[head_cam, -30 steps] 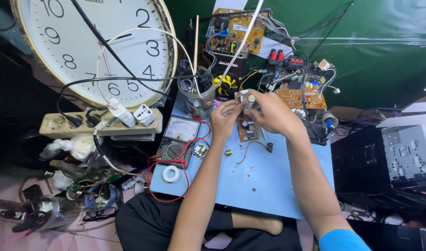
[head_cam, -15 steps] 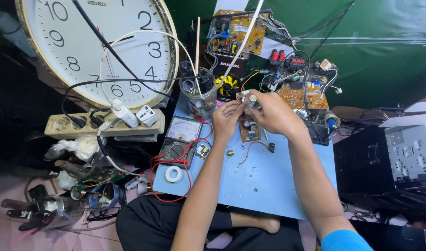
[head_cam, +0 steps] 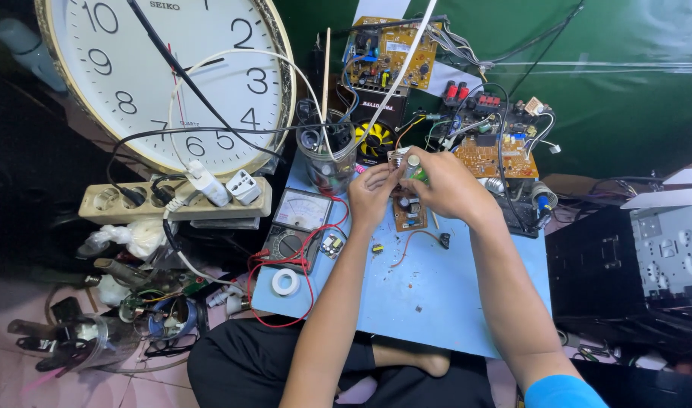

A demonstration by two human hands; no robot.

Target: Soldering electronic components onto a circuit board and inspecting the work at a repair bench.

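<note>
Both hands meet above the light blue table (head_cam: 436, 302). The left hand (head_cam: 372, 193) and the right hand (head_cam: 444, 185) pinch, fingers closed, a small brown circuit board with a silver-topped cylindrical capacitor (head_cam: 408, 162). It looks light, rigid and fragile, so holding it by its edges seems safest. An analogue multimeter with red leads (head_cam: 300, 223) lies just left.

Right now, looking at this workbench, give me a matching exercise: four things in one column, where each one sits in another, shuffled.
Things:
1. wall clock
2. power strip
3. roll of white tape
4. small circuit board

Places:
A. near the blue mat's front left corner
B. below the two hands
C. leaning at the back left
D. left of the analog multimeter

Pairs: 1-C, 2-D, 3-A, 4-B
</note>
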